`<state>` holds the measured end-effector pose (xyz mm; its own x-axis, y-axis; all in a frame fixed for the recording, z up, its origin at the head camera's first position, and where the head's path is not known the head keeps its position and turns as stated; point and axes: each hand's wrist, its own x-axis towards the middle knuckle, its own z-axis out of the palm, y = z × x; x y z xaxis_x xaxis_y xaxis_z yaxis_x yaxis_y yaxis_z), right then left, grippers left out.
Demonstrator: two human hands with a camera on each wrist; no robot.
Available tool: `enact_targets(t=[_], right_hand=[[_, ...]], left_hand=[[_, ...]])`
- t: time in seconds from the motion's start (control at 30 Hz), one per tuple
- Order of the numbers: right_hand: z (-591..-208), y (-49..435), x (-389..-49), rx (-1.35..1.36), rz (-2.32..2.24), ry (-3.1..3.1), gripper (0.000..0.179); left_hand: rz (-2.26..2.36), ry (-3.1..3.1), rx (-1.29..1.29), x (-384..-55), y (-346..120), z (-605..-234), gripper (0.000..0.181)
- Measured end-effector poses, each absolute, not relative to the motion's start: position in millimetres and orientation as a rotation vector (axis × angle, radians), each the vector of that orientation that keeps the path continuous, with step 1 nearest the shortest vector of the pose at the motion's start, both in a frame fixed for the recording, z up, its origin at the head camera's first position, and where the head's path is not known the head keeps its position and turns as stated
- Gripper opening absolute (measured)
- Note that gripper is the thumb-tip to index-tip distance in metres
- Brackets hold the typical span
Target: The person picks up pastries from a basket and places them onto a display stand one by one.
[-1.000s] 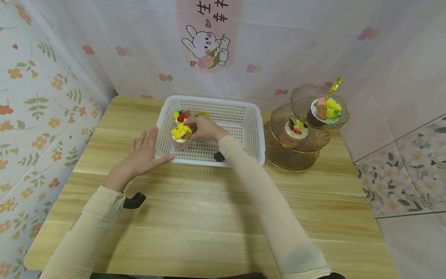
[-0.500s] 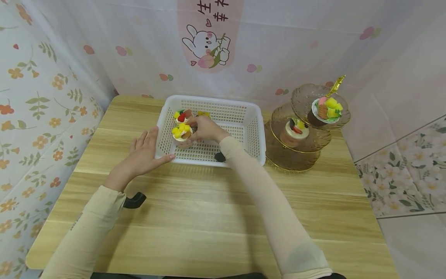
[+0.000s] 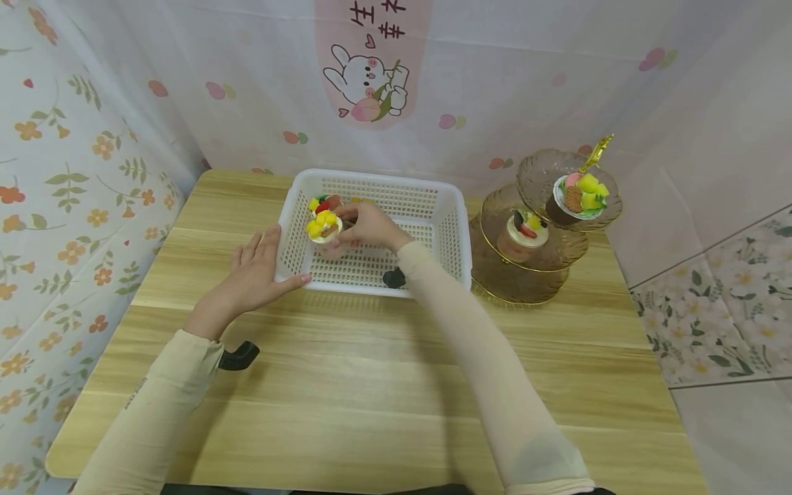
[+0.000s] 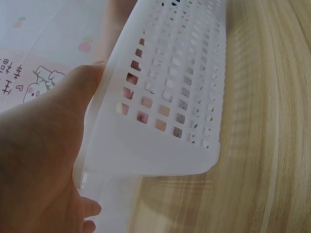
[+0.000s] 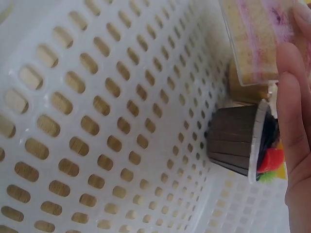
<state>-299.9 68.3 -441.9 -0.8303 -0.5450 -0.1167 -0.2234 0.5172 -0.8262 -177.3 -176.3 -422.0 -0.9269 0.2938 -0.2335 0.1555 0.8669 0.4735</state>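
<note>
My right hand (image 3: 374,227) grips a clear dessert cup (image 3: 324,225) topped with yellow fruit cubes, inside the white basket (image 3: 377,179). In the right wrist view the cup's layered pink and yellow side (image 5: 257,39) shows by the fingers, above the basket's floor. Below it a brown cupcake (image 5: 233,141) lies on its side from this angle. Behind the held cup sits a dessert with strawberry (image 3: 322,205); another yellow-topped one is mostly hidden by my right hand. My left hand (image 3: 250,275) rests with straight fingers against the basket's front left corner, thumb along the rim.
A tiered brown-tinted stand (image 3: 557,258) is right of the basket. On its middle tier is a fruit-topped cup (image 3: 522,234), and on its top tier a cupcake (image 3: 578,196) beside the gold handle (image 3: 597,152). The wooden table (image 3: 359,385) meets a patterned curtain behind.
My right hand has raised the yellow-topped dessert cup slightly off the basket floor and tilted it a little. The left hand has stayed at the basket corner.
</note>
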Motion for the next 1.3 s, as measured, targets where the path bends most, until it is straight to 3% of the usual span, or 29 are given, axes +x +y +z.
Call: enact_targets(t=[0.53,0.77,1.3], right_hand=[[-409,91,-290,-0.491,-1.57,2.348,0.068],[-393,105,-281,-0.521,-1.715,2.362,0.058],[-368,149,-243,-0.431,-1.778,2.563,0.059]], left_hand=[[0.665,2.749,0.345,-176,-175,-420,0.115],[0.669,2.751,0.346,-177,-176,-423,0.116],[0.666,2.745,0.334,-176,-175,-424,0.118]])
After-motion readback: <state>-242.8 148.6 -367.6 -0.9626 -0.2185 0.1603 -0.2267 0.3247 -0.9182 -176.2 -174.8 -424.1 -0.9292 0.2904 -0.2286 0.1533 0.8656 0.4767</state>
